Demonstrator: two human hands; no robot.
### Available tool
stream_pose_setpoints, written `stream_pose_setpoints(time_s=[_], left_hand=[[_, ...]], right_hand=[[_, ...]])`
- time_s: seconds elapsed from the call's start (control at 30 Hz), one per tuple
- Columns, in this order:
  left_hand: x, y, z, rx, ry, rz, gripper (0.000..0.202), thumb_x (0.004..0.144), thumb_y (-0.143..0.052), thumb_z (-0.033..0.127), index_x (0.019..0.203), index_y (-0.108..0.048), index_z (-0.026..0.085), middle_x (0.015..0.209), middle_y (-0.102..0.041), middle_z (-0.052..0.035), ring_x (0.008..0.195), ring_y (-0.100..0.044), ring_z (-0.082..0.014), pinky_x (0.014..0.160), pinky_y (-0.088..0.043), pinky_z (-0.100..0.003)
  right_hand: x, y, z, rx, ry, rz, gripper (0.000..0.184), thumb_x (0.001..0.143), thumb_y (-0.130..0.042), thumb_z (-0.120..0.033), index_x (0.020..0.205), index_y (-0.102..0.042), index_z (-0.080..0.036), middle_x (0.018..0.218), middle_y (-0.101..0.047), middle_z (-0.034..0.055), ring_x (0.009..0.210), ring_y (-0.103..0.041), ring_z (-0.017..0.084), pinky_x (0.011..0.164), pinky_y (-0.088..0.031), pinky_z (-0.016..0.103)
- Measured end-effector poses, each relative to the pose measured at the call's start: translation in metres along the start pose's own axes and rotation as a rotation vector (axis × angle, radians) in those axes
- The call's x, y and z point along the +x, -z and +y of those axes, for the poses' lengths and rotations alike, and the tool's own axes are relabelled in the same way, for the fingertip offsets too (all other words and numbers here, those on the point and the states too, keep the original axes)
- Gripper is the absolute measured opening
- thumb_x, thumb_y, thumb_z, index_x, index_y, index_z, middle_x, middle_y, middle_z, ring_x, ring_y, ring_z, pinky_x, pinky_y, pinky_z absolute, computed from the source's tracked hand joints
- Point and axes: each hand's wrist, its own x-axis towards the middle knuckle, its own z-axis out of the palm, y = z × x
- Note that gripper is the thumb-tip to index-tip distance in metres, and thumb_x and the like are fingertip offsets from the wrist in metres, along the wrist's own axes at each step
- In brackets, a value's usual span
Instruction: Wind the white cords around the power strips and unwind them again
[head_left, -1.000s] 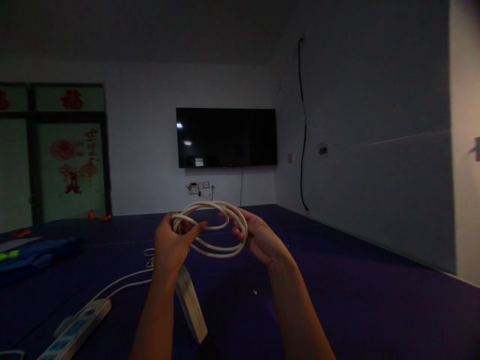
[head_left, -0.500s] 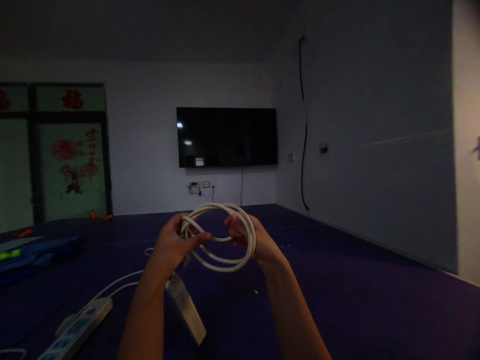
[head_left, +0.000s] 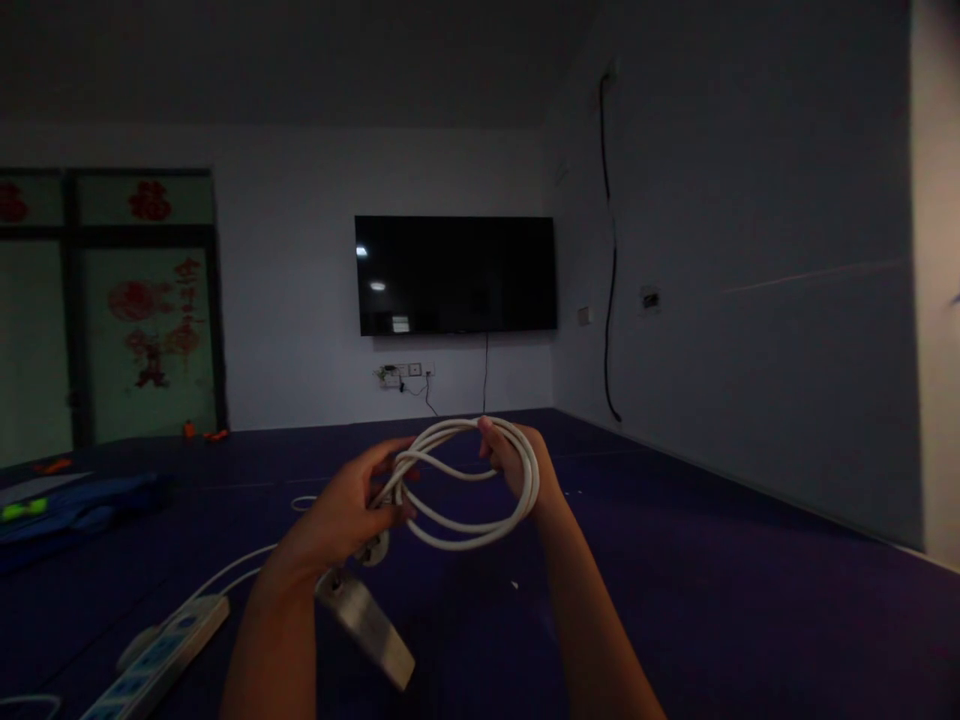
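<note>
A white cable [head_left: 457, 546] is wound into several loose loops and held up in front of me. My left hand [head_left: 330, 525] grips the gathered left side of the coil between thumb and fingers. Just under that hand a pale plug [head_left: 375, 549] shows, partly hidden by the fingers. Below it dangles a pale oblong block [head_left: 371, 630], tilted down to the right; its kind is unclear. My right hand [head_left: 534, 468] is closed around the right side of the loops, with the thumb at the top; its other fingers are largely hidden.
A white power strip [head_left: 161, 660] with a cord lies on the dark blue surface [head_left: 712, 620] at lower left. Blue cloth [head_left: 97, 505] lies farther left, near small orange items [head_left: 189, 430]. A television [head_left: 457, 275] hangs on the far wall, beside a glass door [head_left: 142, 340].
Both hands and the coil have shifted slightly right. My right hand has closed on the loops' right side, where its fingers were inside the coil before. The hanging block has swung a little.
</note>
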Motion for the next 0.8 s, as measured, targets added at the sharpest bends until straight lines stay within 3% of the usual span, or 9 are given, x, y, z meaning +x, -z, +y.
stream_pose_setpoints(time_s=[0.13, 0.27, 0.37, 0.47, 0.6, 0.73, 0.8], left_hand=[[-0.002, 0.003, -0.004, 0.016, 0.057, -0.031, 0.056, 0.062, -0.068, 0.016, 0.116, -0.054, 0.021, 0.118, -0.058, -0.0139, 0.086, -0.063, -0.0199, 0.064, -0.049, -0.027], [-0.003, 0.012, -0.009, 0.079, 0.097, -0.038, 0.053, 0.061, -0.067, 0.016, 0.113, -0.057, 0.02, 0.104, -0.064, -0.0106, 0.076, -0.065, -0.0181, 0.063, -0.049, -0.028], [-0.006, 0.02, -0.011, 0.139, 0.137, -0.016, 0.051, 0.061, -0.065, 0.015, 0.112, -0.059, 0.022, 0.088, -0.067, -0.006, 0.068, -0.065, -0.0165, 0.058, -0.048, -0.026], [-0.007, 0.023, -0.012, 0.17, 0.137, 0.001, 0.043, 0.06, -0.064, 0.014, 0.102, -0.065, 0.022, 0.08, -0.069, -0.0046, 0.07, -0.066, -0.0173, 0.061, -0.048, -0.027], [-0.005, 0.018, -0.011, 0.196, 0.124, 0.029, 0.036, 0.056, -0.062, 0.01, 0.089, -0.07, 0.022, 0.075, -0.07, -0.0037, 0.067, -0.064, -0.0162, 0.063, -0.047, -0.027], [-0.006, 0.013, -0.006, 0.22, 0.108, 0.071, 0.035, 0.052, -0.061, 0.007, 0.082, -0.073, 0.023, 0.071, -0.07, -0.0038, 0.064, -0.063, -0.0159, 0.061, -0.046, -0.026], [-0.008, 0.012, -0.003, 0.246, 0.114, 0.094, 0.035, 0.052, -0.06, 0.006, 0.079, -0.073, 0.024, 0.069, -0.07, -0.0042, 0.061, -0.062, -0.0156, 0.058, -0.045, -0.025]], right_hand=[[-0.001, 0.011, 0.008, -0.094, 0.039, -0.086, 0.05, 0.082, -0.043, -0.053, 0.048, -0.05, -0.018, 0.042, -0.044, -0.0021, 0.044, -0.044, 0.01, 0.048, -0.034, 0.022], [-0.005, 0.026, 0.015, -0.072, 0.076, -0.27, 0.04, 0.078, -0.054, -0.048, 0.055, -0.057, -0.016, 0.051, -0.052, -0.0014, 0.051, -0.049, 0.011, 0.052, -0.036, 0.022], [-0.008, 0.037, 0.024, -0.026, -0.005, -0.356, 0.034, 0.07, -0.063, -0.045, 0.057, -0.06, -0.014, 0.051, -0.052, -0.0022, 0.05, -0.046, 0.01, 0.049, -0.034, 0.021], [-0.008, 0.041, 0.034, 0.042, -0.103, -0.363, 0.031, 0.063, -0.069, -0.042, 0.058, -0.062, -0.012, 0.051, -0.053, -0.0023, 0.048, -0.045, 0.009, 0.047, -0.033, 0.021], [-0.004, 0.038, 0.053, 0.127, -0.19, -0.219, 0.027, 0.054, -0.073, -0.038, 0.059, -0.063, -0.013, 0.053, -0.06, 0.0011, 0.052, -0.053, 0.013, 0.048, -0.039, 0.022], [0.001, 0.036, 0.082, 0.044, -0.37, 0.14, 0.024, 0.047, -0.074, -0.032, 0.061, -0.065, -0.014, 0.052, -0.062, 0.0028, 0.052, -0.058, 0.016, 0.048, -0.042, 0.024], [0.002, 0.036, 0.098, 0.002, -0.426, 0.245, 0.022, 0.048, -0.072, -0.029, 0.064, -0.066, -0.015, 0.051, -0.062, 0.0024, 0.05, -0.058, 0.017, 0.047, -0.041, 0.024]])
